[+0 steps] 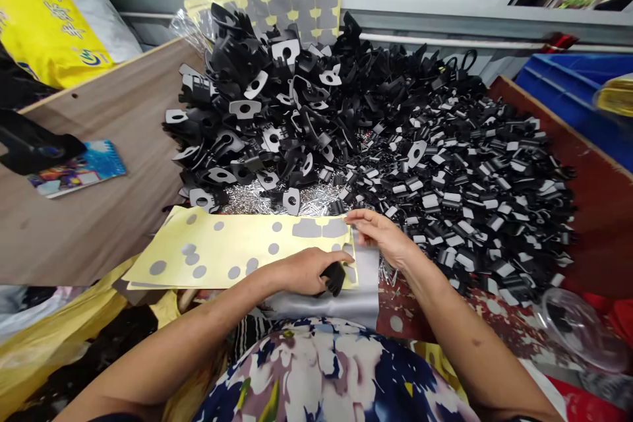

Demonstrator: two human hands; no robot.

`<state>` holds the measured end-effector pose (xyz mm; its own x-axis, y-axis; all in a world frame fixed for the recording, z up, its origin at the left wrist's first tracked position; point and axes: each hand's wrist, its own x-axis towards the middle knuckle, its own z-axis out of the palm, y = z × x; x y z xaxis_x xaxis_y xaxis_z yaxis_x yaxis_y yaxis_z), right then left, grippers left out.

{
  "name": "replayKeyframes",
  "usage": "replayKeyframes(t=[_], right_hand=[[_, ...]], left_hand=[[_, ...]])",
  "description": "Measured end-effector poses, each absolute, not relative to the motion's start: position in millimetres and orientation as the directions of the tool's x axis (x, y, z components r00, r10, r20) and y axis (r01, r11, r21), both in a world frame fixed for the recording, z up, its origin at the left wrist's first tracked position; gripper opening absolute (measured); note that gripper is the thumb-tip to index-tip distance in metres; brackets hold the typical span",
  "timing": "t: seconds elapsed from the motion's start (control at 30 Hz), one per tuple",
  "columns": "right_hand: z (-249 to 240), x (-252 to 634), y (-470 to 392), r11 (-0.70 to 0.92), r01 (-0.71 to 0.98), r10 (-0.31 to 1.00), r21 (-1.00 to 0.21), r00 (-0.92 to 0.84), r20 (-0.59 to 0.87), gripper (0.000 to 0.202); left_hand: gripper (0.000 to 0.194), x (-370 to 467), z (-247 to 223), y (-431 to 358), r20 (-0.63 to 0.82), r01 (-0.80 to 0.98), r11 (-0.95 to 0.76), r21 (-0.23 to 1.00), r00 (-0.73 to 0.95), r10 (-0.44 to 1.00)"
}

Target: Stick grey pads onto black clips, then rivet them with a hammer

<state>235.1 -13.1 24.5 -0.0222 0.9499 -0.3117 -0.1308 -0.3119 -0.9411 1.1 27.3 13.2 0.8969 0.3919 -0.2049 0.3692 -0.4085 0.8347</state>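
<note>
My left hand (309,270) is closed on a small black plastic clip part (334,278), low over the right end of a yellow sticker sheet (198,244). Fingers partly cover the part, and the thumb points right. At the sheet's upper right corner, my right hand (378,234) has its thumb and forefinger pinched at the edge of a grey sticker (335,229). That sticker looks flat on the backing beside another of the same shape. Grey round dots are scattered over the sheet. Beneath the sheet lies a shiny grey surface (366,277).
Behind the sheet are heaped black clip parts (316,125) with grey faces, smaller black clips (459,191) to the right, and silver pins (316,199). More sticker sheets (316,13) stand at the back. A wooden board (99,211) borders the left; a blue crate (568,79) stands right.
</note>
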Motion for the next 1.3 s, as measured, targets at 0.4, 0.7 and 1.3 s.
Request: replayKeyframes(t=[0.4,0.7,1.3], right_hand=[[23.0,251.6,-26.1,-0.464,-0.429,0.873,-0.775,-0.076,-0.481,0.031],[68.0,200.9,-10.4,-0.345,-0.480,0.913,-0.807,-0.370,-0.170,0.037],[36.0,185.4,-45.0,0.155,0.259,0.953,-0.954,0.217,0.213,0.024]], left_hand=[[0.079,22.6,-8.4,36.6,-0.265,0.455,-0.311,0.835,0.826,0.497],[0.027,30.0,-5.0,33.8,-0.270,0.448,-0.333,0.830,0.845,0.462],[0.043,11.1,36.4,13.8,-0.292,-0.446,0.587,0.676,0.569,0.769]])
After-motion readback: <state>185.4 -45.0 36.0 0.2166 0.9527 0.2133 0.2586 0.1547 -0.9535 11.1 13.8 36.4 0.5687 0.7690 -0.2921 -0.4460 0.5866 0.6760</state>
